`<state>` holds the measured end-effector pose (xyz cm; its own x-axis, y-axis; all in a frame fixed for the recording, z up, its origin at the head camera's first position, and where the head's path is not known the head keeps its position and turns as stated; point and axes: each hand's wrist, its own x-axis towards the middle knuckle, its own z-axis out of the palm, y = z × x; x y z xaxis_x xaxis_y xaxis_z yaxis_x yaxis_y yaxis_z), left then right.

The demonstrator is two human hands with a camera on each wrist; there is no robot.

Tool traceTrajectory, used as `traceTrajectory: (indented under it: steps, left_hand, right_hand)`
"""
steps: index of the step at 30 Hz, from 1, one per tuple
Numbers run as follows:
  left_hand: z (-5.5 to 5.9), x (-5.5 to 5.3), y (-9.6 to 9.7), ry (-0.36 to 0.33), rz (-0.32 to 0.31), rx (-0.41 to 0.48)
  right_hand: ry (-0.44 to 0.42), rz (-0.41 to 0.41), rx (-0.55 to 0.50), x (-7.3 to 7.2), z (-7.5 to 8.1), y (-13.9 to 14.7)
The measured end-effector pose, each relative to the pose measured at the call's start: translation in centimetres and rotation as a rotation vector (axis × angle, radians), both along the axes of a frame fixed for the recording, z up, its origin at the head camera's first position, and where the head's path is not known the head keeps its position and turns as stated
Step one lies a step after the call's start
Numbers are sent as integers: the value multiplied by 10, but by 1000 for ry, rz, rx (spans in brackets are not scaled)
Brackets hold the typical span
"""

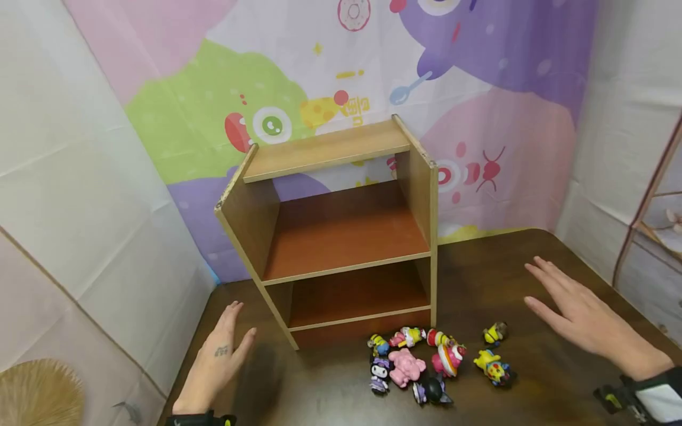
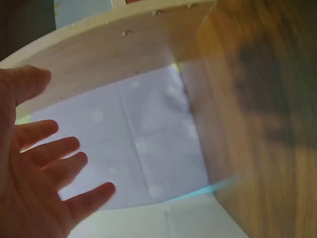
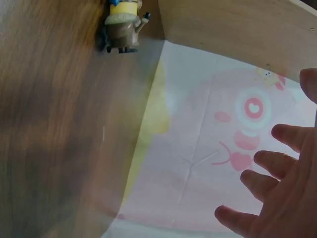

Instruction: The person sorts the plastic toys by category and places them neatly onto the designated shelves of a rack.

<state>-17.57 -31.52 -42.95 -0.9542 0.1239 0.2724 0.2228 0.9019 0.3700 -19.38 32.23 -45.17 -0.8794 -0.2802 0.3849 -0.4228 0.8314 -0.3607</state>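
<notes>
Too small, or cropped

From my end the mark (image 1: 221, 351) on the left hand (image 1: 214, 362) is unreadable — too small. Top edges crop the purple backdrop character (image 1: 501, 41) and, at the right wrist, a yellow-and-brown figurine (image 3: 123, 30).

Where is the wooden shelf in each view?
Head: wooden shelf near the centre.
Left wrist: its outer side panel slants across the top left and middle.
Right wrist: its opposite side panel at top right.
Shared landmark: brown tabletop.

two hands (image 1: 213, 361), one shelf unit (image 1: 346, 231), about nine toy figures (image 1: 407, 367)
</notes>
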Motion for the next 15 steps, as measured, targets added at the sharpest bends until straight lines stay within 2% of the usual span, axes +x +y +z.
traceTrajectory:
  steps: [3,7,11,15]
  left_hand:
    - [-1,3,5,57,-13,23]
    - [-6,6,10,82,-28,45]
    - [-14,9,15,79,-34,50]
    - [-19,14,19,56,7,39]
  right_hand:
    - [-4,7,-8,4,-1,-2]
    - [-13,13,-29,9,-1,-8]
    - [-51,5,-72,15,-1,-16]
    - [-59,25,-87,24,-3,-25]
